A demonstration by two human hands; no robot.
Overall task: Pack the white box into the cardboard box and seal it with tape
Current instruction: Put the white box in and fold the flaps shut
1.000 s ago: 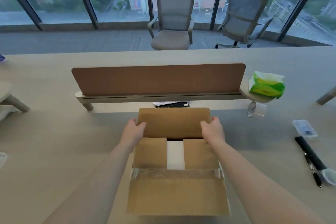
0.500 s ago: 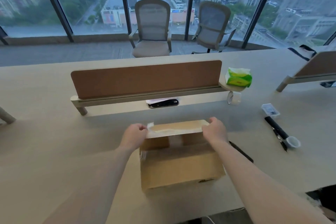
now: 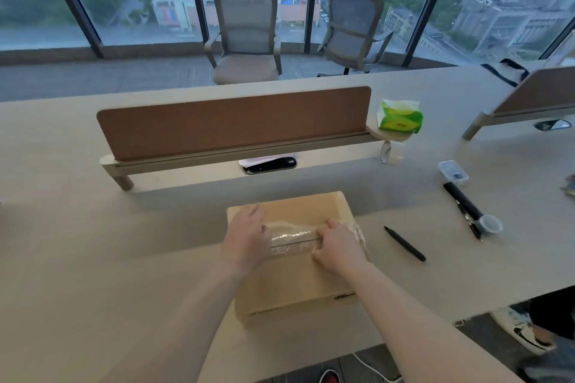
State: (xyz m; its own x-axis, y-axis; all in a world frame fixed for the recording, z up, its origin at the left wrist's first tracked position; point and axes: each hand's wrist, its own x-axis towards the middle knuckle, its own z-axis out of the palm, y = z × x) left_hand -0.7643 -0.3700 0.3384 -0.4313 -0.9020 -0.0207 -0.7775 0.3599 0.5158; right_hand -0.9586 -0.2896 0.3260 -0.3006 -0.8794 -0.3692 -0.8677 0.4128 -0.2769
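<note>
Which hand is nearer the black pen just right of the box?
Right. The right hand is on the right end of the cardboard box, toward the black pen; the left hand is on its left end.

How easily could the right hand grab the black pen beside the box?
Probably easily, yes. The right hand rests on the cardboard box, and the black pen lies on the table just to its right, with nothing between them.

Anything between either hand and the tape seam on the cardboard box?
Nothing visible. Left hand and right hand both rest directly on the cardboard box, on the clear tape. Black pen lies apart, rightward.
</note>
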